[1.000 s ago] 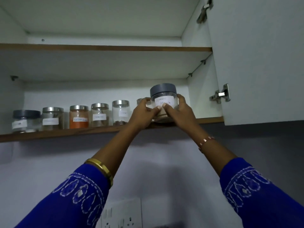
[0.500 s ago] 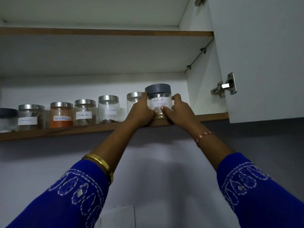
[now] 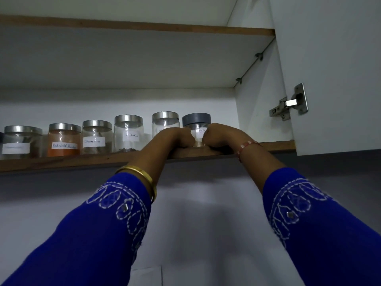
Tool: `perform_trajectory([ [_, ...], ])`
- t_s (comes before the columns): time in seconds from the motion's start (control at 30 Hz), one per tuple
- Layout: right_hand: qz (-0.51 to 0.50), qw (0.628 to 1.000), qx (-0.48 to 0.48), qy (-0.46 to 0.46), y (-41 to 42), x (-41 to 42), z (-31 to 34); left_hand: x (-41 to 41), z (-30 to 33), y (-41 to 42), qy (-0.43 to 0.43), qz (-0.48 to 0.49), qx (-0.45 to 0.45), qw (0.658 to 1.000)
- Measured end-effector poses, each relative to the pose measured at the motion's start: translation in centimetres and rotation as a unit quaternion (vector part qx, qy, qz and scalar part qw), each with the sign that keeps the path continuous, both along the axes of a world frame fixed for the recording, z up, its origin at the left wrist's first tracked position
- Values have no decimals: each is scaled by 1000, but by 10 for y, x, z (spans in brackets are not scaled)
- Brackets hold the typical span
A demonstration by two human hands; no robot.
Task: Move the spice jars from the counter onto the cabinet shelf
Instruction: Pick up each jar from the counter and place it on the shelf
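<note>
A clear spice jar with a dark grey lid (image 3: 196,119) stands on the wooden-edged cabinet shelf (image 3: 61,161), at the right end of a row of jars. My left hand (image 3: 175,138) and my right hand (image 3: 221,136) rest on the shelf edge, curled against the jar's lower half from either side. The fingertips are hidden. Steel-lidded jars sit to its left: one unlabelled from here (image 3: 165,120), cloves (image 3: 128,133), a brown spice (image 3: 97,137), orange-red powder (image 3: 64,140) and one more (image 3: 22,142).
The open white cabinet door (image 3: 329,69) with its metal hinge (image 3: 290,104) hangs at the right. An upper shelf (image 3: 144,25) runs above. A gap lies between the grey-lidded jar and the cabinet's right wall. A wall plate (image 3: 146,275) shows at the bottom.
The grey-lidded jar went from the shelf's front edge back into line with the other jars. Both hands dropped lower on it and now lie on the shelf edge.
</note>
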State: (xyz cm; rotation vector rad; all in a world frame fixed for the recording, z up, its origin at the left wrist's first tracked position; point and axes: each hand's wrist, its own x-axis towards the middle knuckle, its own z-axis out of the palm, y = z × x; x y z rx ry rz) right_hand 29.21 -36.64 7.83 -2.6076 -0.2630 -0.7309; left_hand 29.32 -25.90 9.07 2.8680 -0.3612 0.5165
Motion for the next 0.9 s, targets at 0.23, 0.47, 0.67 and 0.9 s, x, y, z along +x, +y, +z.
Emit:
perform_trajectory([
  [0.23, -22, 992, 59, -107, 2, -3, -17, -5, -17, -1, -159, 6, -103, 982],
  [0.47, -47, 958, 2, -283, 8, -21, -56, -33, -64, 9, -360, -12, -27, 933],
  [0.67, 41, 953, 40, -297, 28, -59, -114, -85, -127, 47, -345, -154, -174, 910],
  [0.9, 91, 962, 119, -227, 74, -128, -188, -157, -211, 109, -293, -52, -257, 919],
])
